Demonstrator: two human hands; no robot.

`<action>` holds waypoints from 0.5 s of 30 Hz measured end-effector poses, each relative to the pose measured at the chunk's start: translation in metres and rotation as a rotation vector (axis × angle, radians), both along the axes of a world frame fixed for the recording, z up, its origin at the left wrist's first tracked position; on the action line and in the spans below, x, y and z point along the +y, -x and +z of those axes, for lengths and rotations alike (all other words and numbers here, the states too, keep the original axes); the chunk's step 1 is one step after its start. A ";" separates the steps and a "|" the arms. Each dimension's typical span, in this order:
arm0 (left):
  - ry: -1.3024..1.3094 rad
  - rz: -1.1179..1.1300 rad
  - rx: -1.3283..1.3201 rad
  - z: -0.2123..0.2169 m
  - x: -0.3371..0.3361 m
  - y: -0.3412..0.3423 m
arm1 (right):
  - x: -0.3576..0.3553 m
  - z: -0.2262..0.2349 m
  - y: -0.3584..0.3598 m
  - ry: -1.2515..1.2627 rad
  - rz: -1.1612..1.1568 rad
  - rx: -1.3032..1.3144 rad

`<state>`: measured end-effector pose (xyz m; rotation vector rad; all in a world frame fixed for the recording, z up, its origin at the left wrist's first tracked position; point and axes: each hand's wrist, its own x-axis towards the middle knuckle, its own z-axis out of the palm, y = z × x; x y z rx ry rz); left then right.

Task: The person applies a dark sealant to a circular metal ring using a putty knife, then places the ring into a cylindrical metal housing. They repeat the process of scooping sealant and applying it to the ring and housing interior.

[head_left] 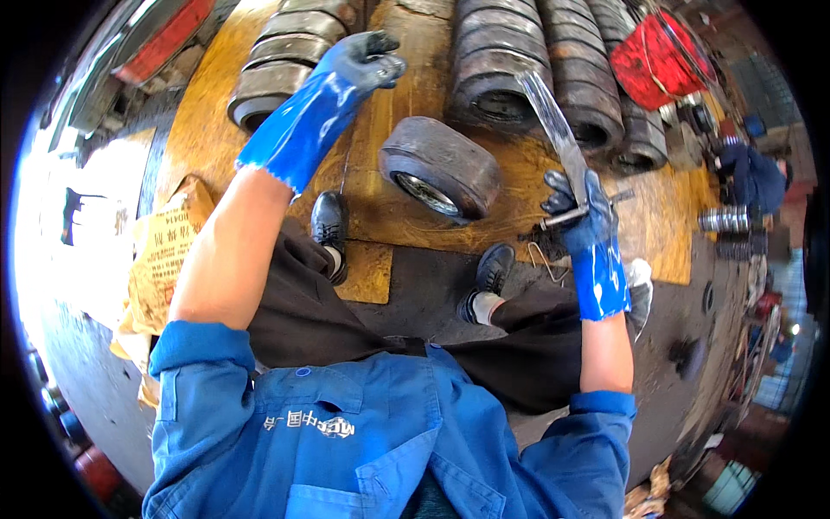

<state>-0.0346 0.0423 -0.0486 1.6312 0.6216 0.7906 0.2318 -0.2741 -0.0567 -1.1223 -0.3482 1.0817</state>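
Note:
My right hand (584, 216), in a blue rubber glove with a dark, dirty palm, is closed around a long flat metal bar (553, 121) that points up and away. A thin metal rod (562, 218) crosses the bar at my fingers; whether the two are joined I cannot tell. Up at the left, my left hand (370, 62), gloved alike, is raised beside a row of thick metal rings (281, 65). Its fingers are bent with a gap from the thumb, and nothing shows between them. A single thick dark metal ring (454, 164) lies tilted on the yellow-brown boards (363, 173) between my hands.
More rows of metal rings (501, 52) lie on their sides at the far side. A red bucket (655, 60) stands far right. At left is a crumpled yellow paper sack (164, 259). My shoes (328, 225) flank the loose ring. Another person (752, 177) is at the far right.

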 end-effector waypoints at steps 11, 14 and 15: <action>0.065 -0.137 0.143 -0.007 -0.020 -0.023 | -0.027 0.022 -0.003 -0.012 -0.017 -0.149; 0.072 -0.156 0.182 -0.010 -0.023 -0.025 | -0.029 0.029 0.001 -0.052 -0.028 -0.195; 0.109 -0.204 0.139 -0.016 -0.019 -0.023 | -0.028 0.030 0.000 -0.075 -0.017 -0.204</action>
